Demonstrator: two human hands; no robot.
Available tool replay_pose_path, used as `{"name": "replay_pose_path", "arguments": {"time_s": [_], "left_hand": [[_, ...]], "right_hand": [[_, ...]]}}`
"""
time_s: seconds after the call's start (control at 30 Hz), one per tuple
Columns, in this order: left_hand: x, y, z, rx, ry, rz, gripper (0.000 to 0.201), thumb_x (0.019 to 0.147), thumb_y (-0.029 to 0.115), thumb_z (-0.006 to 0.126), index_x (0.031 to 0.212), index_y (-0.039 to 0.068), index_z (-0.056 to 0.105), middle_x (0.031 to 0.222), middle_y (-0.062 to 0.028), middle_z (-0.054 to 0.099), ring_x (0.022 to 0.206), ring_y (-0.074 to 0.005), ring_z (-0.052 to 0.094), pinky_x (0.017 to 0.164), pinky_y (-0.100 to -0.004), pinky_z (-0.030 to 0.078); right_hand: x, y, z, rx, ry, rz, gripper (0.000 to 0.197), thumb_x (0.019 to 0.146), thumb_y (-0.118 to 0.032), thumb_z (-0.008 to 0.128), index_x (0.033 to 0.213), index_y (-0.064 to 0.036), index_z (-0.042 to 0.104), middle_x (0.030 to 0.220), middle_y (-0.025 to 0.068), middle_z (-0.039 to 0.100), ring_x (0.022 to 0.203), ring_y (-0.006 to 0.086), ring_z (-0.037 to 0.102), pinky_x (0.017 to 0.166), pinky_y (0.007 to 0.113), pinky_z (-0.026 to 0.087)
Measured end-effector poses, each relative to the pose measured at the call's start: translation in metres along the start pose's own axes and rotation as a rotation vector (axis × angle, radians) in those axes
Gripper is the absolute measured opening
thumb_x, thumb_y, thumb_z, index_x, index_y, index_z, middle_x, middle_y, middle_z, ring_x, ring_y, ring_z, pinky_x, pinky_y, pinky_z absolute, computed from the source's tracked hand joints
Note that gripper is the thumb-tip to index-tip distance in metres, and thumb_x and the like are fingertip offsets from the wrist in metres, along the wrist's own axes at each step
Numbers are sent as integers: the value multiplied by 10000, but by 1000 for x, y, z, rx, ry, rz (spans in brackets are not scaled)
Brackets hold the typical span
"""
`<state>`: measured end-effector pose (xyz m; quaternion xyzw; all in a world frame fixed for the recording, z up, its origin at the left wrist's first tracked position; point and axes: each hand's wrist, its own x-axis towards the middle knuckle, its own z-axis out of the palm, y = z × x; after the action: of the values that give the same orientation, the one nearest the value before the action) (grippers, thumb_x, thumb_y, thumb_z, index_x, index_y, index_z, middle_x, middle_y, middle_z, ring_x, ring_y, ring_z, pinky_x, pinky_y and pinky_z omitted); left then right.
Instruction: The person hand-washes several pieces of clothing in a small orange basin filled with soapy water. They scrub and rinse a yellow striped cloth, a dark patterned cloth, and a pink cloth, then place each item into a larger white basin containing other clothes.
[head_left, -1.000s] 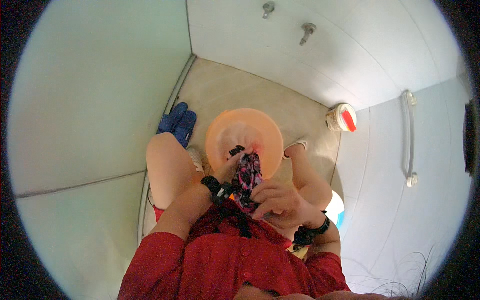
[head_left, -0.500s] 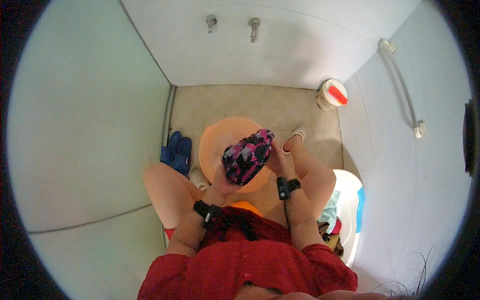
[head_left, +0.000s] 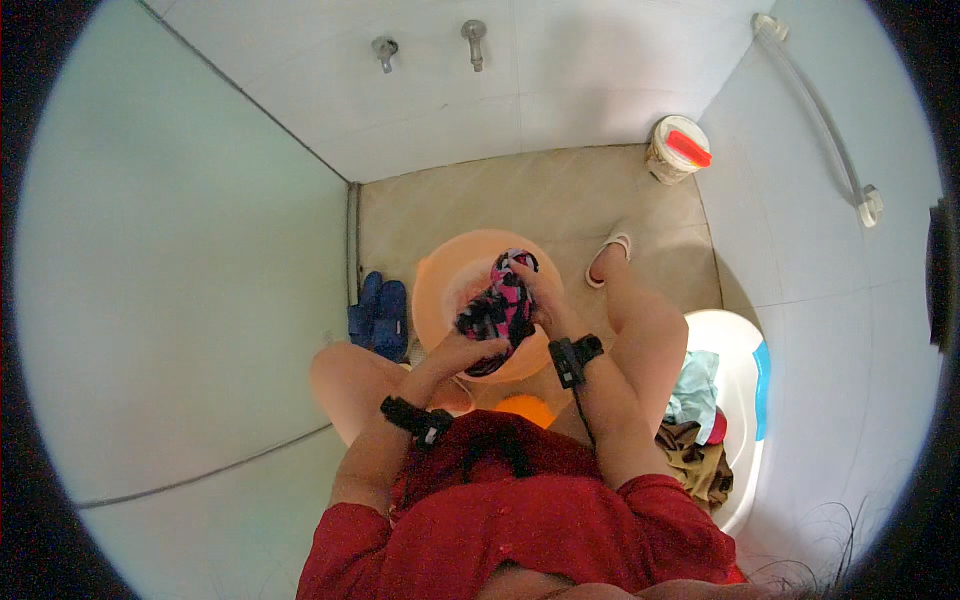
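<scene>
Between my hands is a bunched cloth item [head_left: 508, 305] in a black, pink and grey pattern; its folds hide what kind of garment it is. My left hand [head_left: 472, 351] grips the near end, thumb lying over the fabric. Higher up on the right side, my right hand [head_left: 537, 293] is closed round the far end. Both hands hold it over a round orange basin [head_left: 432, 290] on the floor between my legs. What looks like foam or wet residue shows inside the basin. Each wrist wears a black strapped device.
A white tub [head_left: 742, 480] with several clothes [head_left: 692, 395] stands at my right. Blue slippers [head_left: 378, 325] lie by the glass panel on the left. A lidded bucket [head_left: 664, 160] bearing a red brush-like object [head_left: 688, 150] sits in the far right corner. An orange object [head_left: 524, 409] is just below the basin.
The cloth has gone from a spread, rounded shape to a narrower, squeezed bunch. My left hand has moved right and over the fabric. The whole view has shifted and turned slightly.
</scene>
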<state>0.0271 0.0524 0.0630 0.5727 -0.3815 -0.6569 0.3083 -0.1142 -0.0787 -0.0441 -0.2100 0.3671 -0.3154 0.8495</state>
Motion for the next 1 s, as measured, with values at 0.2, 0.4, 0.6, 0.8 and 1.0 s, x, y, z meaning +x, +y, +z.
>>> {"name": "replay_pose_path", "arguments": {"time_s": [0.2, 0.4, 0.6, 0.8, 1.0], "left_hand": [[24, -18, 12, 909, 214, 161, 1116, 753, 302, 773, 1462, -42, -17, 1290, -298, 450, 1037, -373, 583, 892, -395, 496], [36, -43, 29, 1226, 242, 91, 922, 719, 206, 767, 1391, -97, 213, 1237, -369, 458, 1013, -435, 573, 858, -441, 485], [30, -28, -6, 575, 230, -28, 608, 759, 249, 748, 1253, 8, 488, 1123, -162, 615, 999, -277, 626, 844, -409, 498], [-11, -30, -23, -1058, -14, -55, 619, 769, 351, 747, 1234, 39, 484, 1061, -94, 594, 898, -207, 591, 748, -296, 510], [-2, -55, 25, -1909, -765, 176, 671, 872, 421, 613, 1310, 5, 320, 1109, -76, 455, 766, -165, 430, 662, -291, 411]], "right_hand": [[-17, 1, 14, -355, -38, -77, 221, 880, -117, 583, 1063, 5, 605, 933, 88, 670, 783, 203, 636, 705, 320, 524], [-26, 21, 19, -878, 136, -304, 194, 824, -69, 589, 1003, -34, 656, 897, 55, 655, 811, 159, 587, 728, 310, 485], [1, 12, -6, -727, -72, -324, 313, 840, -261, 660, 1066, -45, 642, 1003, 86, 659, 883, 199, 602, 773, 337, 493], [-5, -26, -2, -297, 30, -26, 692, 914, -529, 518, 1419, -78, 372, 1252, 143, 564, 1149, 249, 524, 1015, 418, 368], [-51, -17, 57, 416, -458, -55, 489, 900, -400, 611, 1230, -47, 539, 1169, 112, 599, 1045, 206, 576, 885, 349, 473]]}}
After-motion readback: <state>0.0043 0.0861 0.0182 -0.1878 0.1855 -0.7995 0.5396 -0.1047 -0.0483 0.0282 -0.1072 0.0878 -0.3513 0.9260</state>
